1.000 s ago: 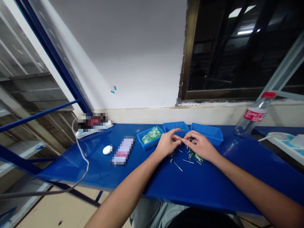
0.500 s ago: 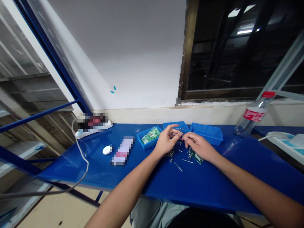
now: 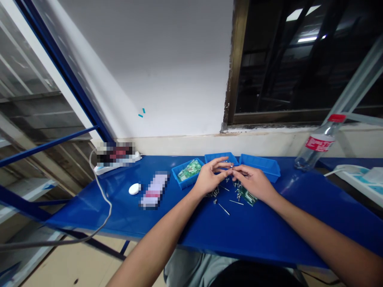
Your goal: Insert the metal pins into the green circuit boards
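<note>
My left hand (image 3: 211,174) and my right hand (image 3: 254,181) meet at the fingertips above the blue table. Both pinch a small metal part (image 3: 231,166) between them; its exact kind is too small to make out. Under and between the hands lie loose metal screws or rivets (image 3: 214,194), partly covered by the fingers. Beneath my right hand a green circuit board (image 3: 249,197) shows in part. Thin metal pins (image 3: 224,209) are scattered nearer the table's front edge.
Behind the hands stand a blue bin of green circuit boards (image 3: 190,170), a blue bin with metal pieces (image 3: 218,157) and another blue bin (image 3: 263,167). A plastic bottle (image 3: 319,144) is at right. A white round object (image 3: 134,189), a blurred-out flat item (image 3: 155,189) and a cable (image 3: 108,201) are left.
The fingers have shifted slightly at the pinch, and a small shiny part now shows between the fingertips. The right hand's fingers have straightened a little. Other things lie as before.
</note>
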Demonstrator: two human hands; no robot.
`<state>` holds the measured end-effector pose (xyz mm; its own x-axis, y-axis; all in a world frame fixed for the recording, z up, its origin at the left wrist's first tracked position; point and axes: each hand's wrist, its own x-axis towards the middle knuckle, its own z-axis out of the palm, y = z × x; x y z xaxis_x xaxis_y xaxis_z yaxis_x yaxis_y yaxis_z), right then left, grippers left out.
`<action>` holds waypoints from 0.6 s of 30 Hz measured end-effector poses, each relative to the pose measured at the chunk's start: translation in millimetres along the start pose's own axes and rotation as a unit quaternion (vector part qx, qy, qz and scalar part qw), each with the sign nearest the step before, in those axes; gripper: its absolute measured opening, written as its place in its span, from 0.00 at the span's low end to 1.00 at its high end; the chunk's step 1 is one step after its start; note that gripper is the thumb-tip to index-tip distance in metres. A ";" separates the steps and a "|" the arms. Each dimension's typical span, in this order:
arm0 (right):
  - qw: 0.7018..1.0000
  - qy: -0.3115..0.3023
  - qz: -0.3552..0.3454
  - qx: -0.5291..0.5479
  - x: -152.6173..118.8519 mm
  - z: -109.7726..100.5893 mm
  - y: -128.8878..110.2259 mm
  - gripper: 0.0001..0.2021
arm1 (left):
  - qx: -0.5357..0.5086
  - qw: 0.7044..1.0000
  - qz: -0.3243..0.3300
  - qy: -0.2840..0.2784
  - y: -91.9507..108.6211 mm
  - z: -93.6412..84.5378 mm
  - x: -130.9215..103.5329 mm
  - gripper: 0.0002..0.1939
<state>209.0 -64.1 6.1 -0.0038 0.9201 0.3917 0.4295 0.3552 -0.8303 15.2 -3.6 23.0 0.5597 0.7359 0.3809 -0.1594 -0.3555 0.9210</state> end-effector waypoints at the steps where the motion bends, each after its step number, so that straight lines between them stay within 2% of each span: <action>1: 1.000 -0.005 0.014 0.007 1.3 0.5 0.1 0.17 | -0.002 1.000 0.003 0.018 -1.2 -0.1 0.6 0.28; 7: 0.994 -0.002 0.087 0.061 13.8 5.7 2.3 0.22 | 0.027 0.995 0.012 0.096 -5.4 -2.4 2.4 0.21; 10: 0.995 -0.004 0.097 0.008 14.0 8.9 0.2 0.23 | 0.050 0.992 0.018 0.117 -4.1 -3.4 1.5 0.18; 12: 0.997 -0.017 0.058 -0.055 10.3 11.7 -3.5 0.22 | 0.051 0.990 0.028 0.127 -2.8 -3.6 0.6 0.18; 15: 0.990 -0.039 -0.053 -0.127 2.3 17.8 -12.1 0.14 | 0.059 0.989 0.036 0.133 -1.4 -3.6 -0.7 0.18; 18: 0.963 -0.119 -0.183 -0.159 -5.8 25.0 -22.6 0.10 | 0.079 0.988 0.033 0.128 -0.6 -3.8 -2.1 0.18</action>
<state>176.7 -73.4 12.6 -0.3985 0.7679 0.5015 0.6143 0.6295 -0.4758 11.0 -2.7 21.9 0.3247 0.8230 0.4661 -0.0485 -0.4776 0.8772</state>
